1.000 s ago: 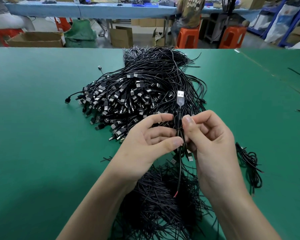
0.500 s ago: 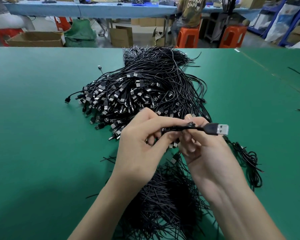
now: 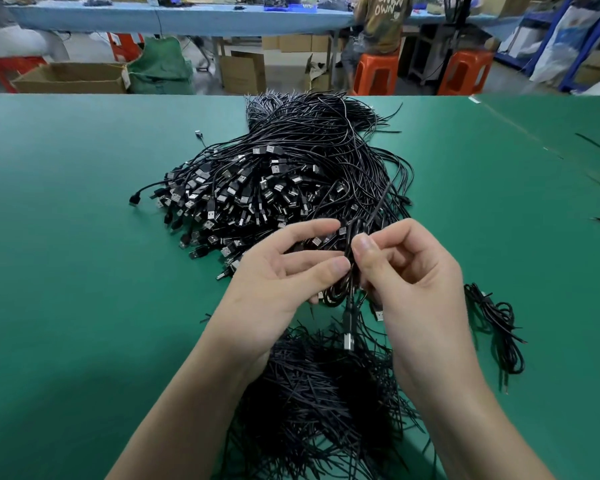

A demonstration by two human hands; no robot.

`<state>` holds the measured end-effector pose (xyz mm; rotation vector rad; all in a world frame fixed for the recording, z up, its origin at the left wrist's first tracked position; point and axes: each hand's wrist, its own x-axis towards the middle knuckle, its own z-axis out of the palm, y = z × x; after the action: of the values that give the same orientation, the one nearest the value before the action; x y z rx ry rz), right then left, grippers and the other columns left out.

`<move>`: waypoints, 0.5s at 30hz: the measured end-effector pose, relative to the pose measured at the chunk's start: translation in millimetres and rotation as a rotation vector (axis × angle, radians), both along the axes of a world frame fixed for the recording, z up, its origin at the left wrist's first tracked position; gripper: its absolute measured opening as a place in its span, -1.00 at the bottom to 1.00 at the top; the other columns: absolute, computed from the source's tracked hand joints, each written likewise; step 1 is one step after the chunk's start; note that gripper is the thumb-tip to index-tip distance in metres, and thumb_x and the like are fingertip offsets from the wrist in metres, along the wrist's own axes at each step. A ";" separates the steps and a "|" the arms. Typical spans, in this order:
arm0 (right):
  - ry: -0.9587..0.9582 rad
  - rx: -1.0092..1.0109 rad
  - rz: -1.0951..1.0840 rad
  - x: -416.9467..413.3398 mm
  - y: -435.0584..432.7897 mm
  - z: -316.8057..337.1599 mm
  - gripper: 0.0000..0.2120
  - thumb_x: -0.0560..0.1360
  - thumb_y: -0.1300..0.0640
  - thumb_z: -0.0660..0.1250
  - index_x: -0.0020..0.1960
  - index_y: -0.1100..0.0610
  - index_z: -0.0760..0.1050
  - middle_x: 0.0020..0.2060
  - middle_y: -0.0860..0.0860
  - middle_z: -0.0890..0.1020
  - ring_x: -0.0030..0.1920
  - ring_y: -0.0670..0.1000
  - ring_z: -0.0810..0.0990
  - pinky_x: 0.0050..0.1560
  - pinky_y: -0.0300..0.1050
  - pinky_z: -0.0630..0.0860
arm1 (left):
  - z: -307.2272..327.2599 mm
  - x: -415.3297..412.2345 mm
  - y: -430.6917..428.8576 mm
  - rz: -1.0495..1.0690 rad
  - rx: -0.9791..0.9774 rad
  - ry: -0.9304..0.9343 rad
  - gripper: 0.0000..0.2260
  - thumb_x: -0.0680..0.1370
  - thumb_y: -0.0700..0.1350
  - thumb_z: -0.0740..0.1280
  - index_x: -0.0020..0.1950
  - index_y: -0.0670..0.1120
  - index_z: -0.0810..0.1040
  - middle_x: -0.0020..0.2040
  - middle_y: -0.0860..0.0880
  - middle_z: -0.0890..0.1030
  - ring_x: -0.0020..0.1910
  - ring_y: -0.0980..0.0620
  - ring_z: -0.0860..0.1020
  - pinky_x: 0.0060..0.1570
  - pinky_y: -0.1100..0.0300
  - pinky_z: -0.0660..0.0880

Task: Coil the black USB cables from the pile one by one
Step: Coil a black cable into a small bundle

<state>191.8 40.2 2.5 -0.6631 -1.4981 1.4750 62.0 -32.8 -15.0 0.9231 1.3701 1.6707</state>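
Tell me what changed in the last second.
The plug of the cable swung from pointing up, through right, to hanging below the hands. The left hand and right hand kept hold of it. The pile and the coiled bundle stayed put.

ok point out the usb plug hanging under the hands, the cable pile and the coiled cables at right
USB plug (image 3: 347,341): head view, its metal shell.
cable pile (image 3: 267,188): head view, plugs in its middle.
coiled cables (image 3: 478,299): head view, upper end of the bundle.
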 end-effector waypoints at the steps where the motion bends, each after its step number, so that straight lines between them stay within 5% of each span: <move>1: 0.014 0.006 -0.013 -0.4 -1.4 -0.4 -0.79 0.57 0.15 0.42 -0.22 0.07 0.51 -0.41 0.01 0.43 -0.37 -0.08 0.35 -0.34 -0.29 0.33 | 0.6 0.4 0.9 0.014 0.021 -0.040 -0.62 0.43 -0.08 0.55 0.23 0.13 0.67 0.00 -0.09 0.76 -0.16 0.15 0.65 -0.21 0.36 0.52; 6: 0.220 -0.227 0.011 -2.5 -9.4 -4.1 -0.80 0.58 0.18 0.39 -0.22 0.06 0.52 -0.42 -0.05 0.47 -0.37 -0.14 0.41 -0.30 -0.35 0.42 | 3.4 10.7 4.0 0.093 0.143 0.023 -0.49 0.44 -0.22 0.54 0.35 0.06 0.57 -0.07 0.05 0.72 -0.06 0.15 0.67 -0.05 0.29 0.59; 9: 0.245 -0.335 0.072 -1.4 -6.7 -3.5 -0.81 0.54 0.16 0.40 -0.24 0.02 0.54 -0.43 -0.08 0.48 -0.40 -0.16 0.41 -0.34 -0.37 0.40 | 5.8 17.0 2.5 0.187 0.184 0.274 -0.51 0.49 -0.23 0.50 0.35 0.14 0.56 -0.02 0.10 0.70 -0.02 0.17 0.64 -0.01 0.10 0.59; 13: 0.234 -0.451 0.157 0.9 -1.1 0.2 -0.85 0.43 0.15 0.42 -0.32 0.01 0.58 -0.47 -0.06 0.46 -0.49 -0.16 0.34 -0.42 -0.34 0.32 | 9.1 16.6 -1.8 0.247 0.243 0.670 -0.62 0.55 -0.31 0.46 0.29 0.04 0.64 0.06 0.18 0.67 0.10 0.16 0.62 0.04 0.36 0.45; 15: 0.260 -0.536 0.206 1.6 4.1 -1.4 -0.87 0.39 0.18 0.42 -0.32 0.05 0.58 -0.48 -0.04 0.43 -0.53 -0.15 0.30 -0.50 -0.34 0.27 | 9.9 13.3 -4.4 0.228 0.336 0.874 -0.69 0.57 -0.37 0.42 0.20 -0.02 0.68 0.10 0.12 0.66 0.16 0.02 0.61 0.14 0.21 0.49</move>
<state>193.4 44.3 1.0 -0.6047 -0.9943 2.0658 75.2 -37.2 -5.1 1.9041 1.8152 1.7704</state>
